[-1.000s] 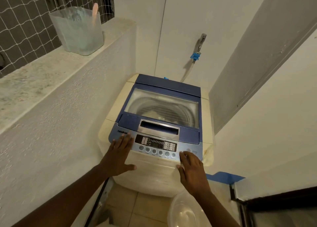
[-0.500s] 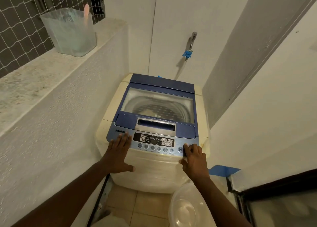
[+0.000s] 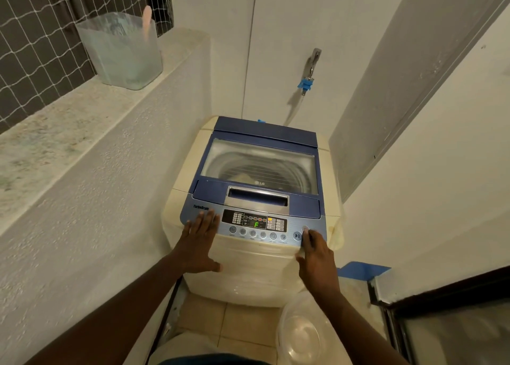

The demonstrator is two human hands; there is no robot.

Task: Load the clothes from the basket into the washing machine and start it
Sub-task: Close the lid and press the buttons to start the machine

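Standing over the washer (image 3: 256, 265), lid (image 3: 259, 168) shut, pale clothes showing dimly through its window in the drum. Left hand (image 3: 197, 246) lying flat and open, fingers spread, resting on the near left corner of the panel (image 3: 254, 225) with the thumb hanging over the washer's front. Right hand (image 3: 317, 257) loosely curled, gripping nothing, index fingertip pressing the round button (image 3: 305, 229) at the panel's far right end, just right of the play/pause button (image 3: 297, 236). Display (image 3: 255, 221) glowing, showing a green "F" and several small lit icons. Row of round buttons running along the panel's near edge between the two hands. Sitting on the floor near the washer's right front corner, under the right forearm: a clear plastic tub (image 3: 300, 334), nothing visible inside. Resting far left on the ledge (image 3: 63, 133): a translucent container (image 3: 121, 50) with a pink stick poking out, netting behind it. Hanging on the far wall above the washer: a tap (image 3: 311, 64) with a blue fitting. Strip of blue tape (image 3: 361, 271) lying on the floor at right.
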